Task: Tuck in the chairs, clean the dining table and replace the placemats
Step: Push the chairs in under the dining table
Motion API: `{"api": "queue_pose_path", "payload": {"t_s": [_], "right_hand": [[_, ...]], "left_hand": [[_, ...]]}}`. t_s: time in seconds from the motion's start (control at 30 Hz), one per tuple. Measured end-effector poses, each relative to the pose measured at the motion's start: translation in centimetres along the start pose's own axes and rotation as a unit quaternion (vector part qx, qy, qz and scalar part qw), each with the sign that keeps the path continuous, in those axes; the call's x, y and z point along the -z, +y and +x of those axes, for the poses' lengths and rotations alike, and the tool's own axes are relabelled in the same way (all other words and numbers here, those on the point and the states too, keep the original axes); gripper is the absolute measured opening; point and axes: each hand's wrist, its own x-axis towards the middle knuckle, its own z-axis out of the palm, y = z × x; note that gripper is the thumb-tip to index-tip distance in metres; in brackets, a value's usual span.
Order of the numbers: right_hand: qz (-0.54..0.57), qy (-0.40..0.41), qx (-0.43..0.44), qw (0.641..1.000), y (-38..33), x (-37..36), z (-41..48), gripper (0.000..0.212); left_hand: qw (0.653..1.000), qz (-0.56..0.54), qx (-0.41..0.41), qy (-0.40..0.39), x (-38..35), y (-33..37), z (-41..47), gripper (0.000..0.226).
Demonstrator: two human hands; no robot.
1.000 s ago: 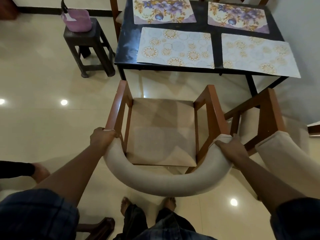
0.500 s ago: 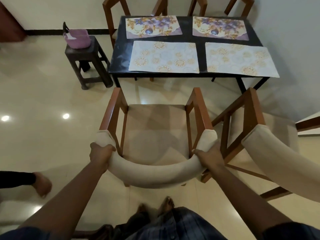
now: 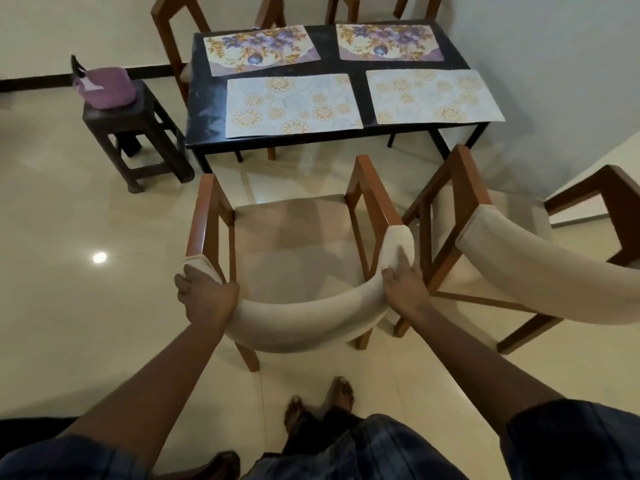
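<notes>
Both hands (image 3: pixel 207 298) (image 3: pixel 403 289) grip the chair backrest (image 3: pixel 304 327), arms outstretched.

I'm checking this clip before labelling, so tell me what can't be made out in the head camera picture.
Head view:
- Far chairs: tops cut off by the upper edge, seats mostly hidden behind the table.
- Right chair: runs off the right edge.
- Left hand and right hand: whatever wraps under the padded backrest they grip is hidden by it.
- Purple bag: contents hidden by its own sides.
</notes>
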Motion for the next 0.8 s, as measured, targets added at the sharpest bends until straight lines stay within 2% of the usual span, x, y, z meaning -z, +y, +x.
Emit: {"api": "queue_pose_path", "payload": {"t_s": [0.07, 0.13, 0.27, 0.4, 0.57, 0.63, 0.8], "right_hand": [[0.005, 0.003, 0.036, 0.999, 0.8, 0.2, -1.7, 0.056], [0.015, 0.009, 0.067, 0.998, 1.6, 0.5, -3.2, 0.05], [0.023, -0.003, 0.102, 0.994, 3.2, 2.3, -5.2, 0.046], [0.026, -0.031, 0.098, 0.994, 5.9, 6.0, -6.5, 0.044], [0.006, 0.03, 0.09, 0.995, 11.5, 13.9, -6.1, 0.042], [0.012, 0.049, 0.086, 0.995, 14.2, 18.1, -5.8, 0.041], [0.002, 0.093, 0.083, 0.992, 20.4, 27.3, -4.3, 0.048]], "left_hand": [[0.992, 0.104, -0.065, 0.015, -0.5, 0.3, -2.3, 0.076], [0.976, 0.155, -0.15, -0.012, -0.8, 0.5, -5.0, 0.058], [0.945, 0.149, -0.286, -0.053, -1.1, 2.1, -11.1, 0.036], [0.904, 0.11, -0.398, -0.108, -4.1, 5.4, -17.1, 0.039], [0.88, 0.111, -0.442, -0.134, -9.4, 10.1, -23.6, 0.052], [0.88, 0.102, -0.443, -0.137, -11.7, 12.3, -26.4, 0.052], [0.893, 0.034, -0.402, -0.2, -16.5, 17.5, -33.5, 0.05]]}}
